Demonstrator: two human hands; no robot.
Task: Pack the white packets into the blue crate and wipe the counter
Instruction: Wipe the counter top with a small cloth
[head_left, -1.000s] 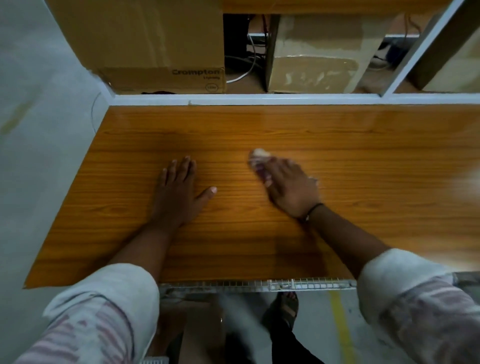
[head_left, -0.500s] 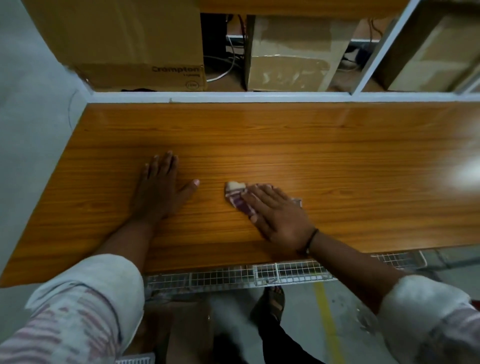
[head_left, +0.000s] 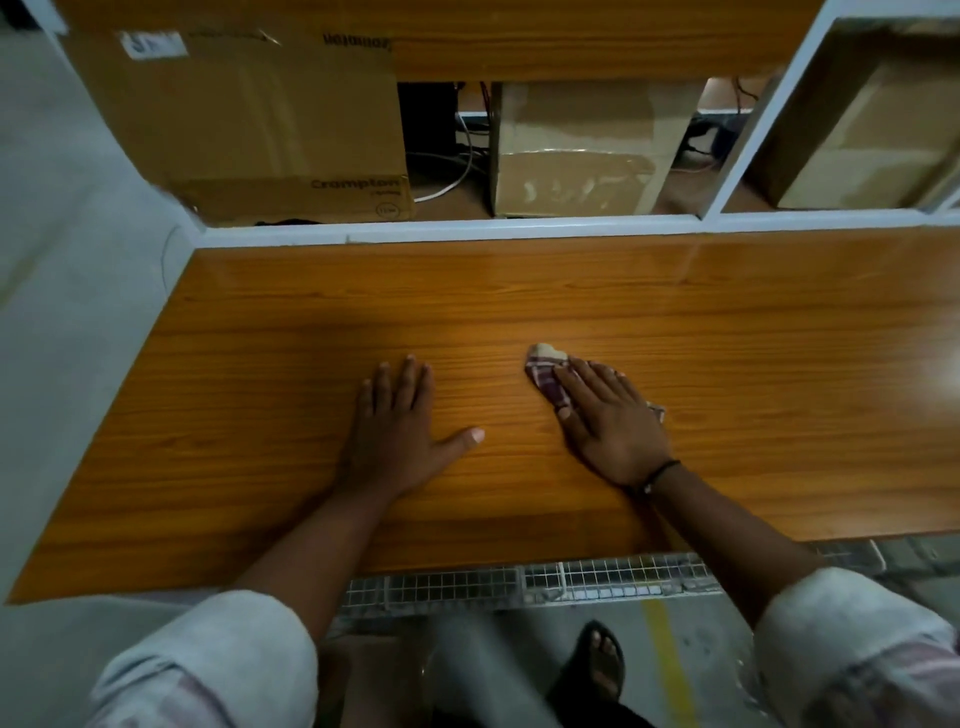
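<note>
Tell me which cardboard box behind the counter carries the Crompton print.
The large left box, with lettering near its lower right corner. The middle box is taped, and the right box shows no print.

"Crompton" on cardboard box (head_left: 249, 119)

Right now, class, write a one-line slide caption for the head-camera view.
Right hand presses a checked cloth on the wooden counter; left hand rests flat beside it, cardboard boxes behind.

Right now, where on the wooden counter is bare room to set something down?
The counter is bare right of the right hand, left of the left hand, and along the white frame behind both. Only the middle is taken: the left hand lies flat, the right hand presses the cloth.
</note>
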